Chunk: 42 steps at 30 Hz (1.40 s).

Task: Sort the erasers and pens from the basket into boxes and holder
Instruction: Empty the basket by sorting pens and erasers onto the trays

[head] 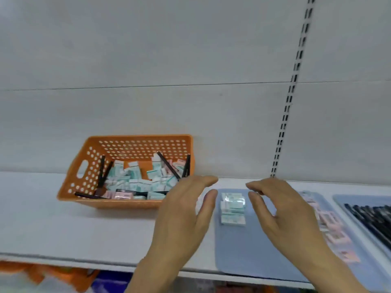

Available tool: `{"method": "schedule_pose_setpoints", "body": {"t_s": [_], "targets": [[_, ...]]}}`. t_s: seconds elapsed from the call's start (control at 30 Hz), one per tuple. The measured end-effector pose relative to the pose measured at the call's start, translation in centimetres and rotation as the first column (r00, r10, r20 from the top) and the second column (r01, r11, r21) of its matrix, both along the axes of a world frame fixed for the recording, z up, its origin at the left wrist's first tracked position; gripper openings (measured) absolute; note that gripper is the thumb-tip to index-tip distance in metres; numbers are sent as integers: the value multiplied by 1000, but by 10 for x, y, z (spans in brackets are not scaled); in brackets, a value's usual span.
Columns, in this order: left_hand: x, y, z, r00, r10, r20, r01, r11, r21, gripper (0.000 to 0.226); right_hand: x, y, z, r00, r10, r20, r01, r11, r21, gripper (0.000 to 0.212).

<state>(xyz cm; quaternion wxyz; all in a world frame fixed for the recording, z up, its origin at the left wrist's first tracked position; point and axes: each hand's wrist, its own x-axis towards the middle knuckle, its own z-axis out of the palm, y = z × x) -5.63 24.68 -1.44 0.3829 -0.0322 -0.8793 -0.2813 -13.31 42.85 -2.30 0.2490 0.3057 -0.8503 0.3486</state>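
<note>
White shelf (pixel 63 229) against a pale back panel, with a slotted upright rail (pixel 293 85) running up the panel on the right.

Orange perforated basket (pixel 135 144) sits on the shelf, left of centre. Inside: a loose heap of green-and-white erasers (pixel 135 180), a few pink ones (pixel 120 195) near the front wall, and several dark pens (pixel 168 164) leaning or lying among them.

Right of the basket, a blue tray (pixel 243 250) holds a small stack of green erasers (pixel 232 209) near its far end. Next to it on the right, partly hidden by the right forearm, a row of pink erasers (pixel 332 229) lies in a second blue tray. Farthest right, another blue tray (pixel 342 199) holds black pens (pixel 372 216) side by side.

Left hand (pixel 186 210) hovers just left of the green stack, fingers straight and relaxed, holding nothing. Right hand (pixel 279 206) hovers just right of the same stack, fingers loosely bent, thumb apart from them, nothing in it. The two hands flank the stack without touching it. Blur softens fine detail.
</note>
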Motion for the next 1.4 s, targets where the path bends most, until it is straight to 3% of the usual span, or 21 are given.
{"method": "schedule_pose_setpoints", "body": {"t_s": [0.17,0.27,0.33,0.4,0.53,0.63,0.87,1.07,1.3,1.4], "targets": [[31,-110,8,978,195,73,-193,981,-34,28,7,-93,21,977,204,-62,-206,978,-24,20],[40,-162,14,929,271,251,-259,963,-80,25,5,-137,33,951,309,-15,-307,948,87,18],[36,-189,18,858,246,450,-212,969,-126,26,1,-162,39,934,333,131,-356,901,249,20],[27,-207,24,771,122,625,-93,992,-79,27,-6,-183,42,921,285,264,-376,825,421,28],[2,-226,29,636,25,772,108,987,-121,26,-18,-211,38,896,157,415,-408,660,631,30],[-10,-233,32,630,-9,777,250,949,-192,21,-24,-218,35,911,172,375,-397,609,686,13],[-23,-229,27,714,94,694,324,834,-447,21,-18,-222,38,952,165,259,-305,595,744,13],[-31,-215,27,737,127,664,371,745,-554,30,-17,-224,39,973,141,181,-229,588,775,18],[-41,-209,22,683,5,730,388,844,-370,25,-17,-218,36,953,115,279,-281,680,677,20],[-45,-201,22,667,64,742,382,826,-414,19,-17,-218,39,950,133,284,-298,668,683,18]]}}
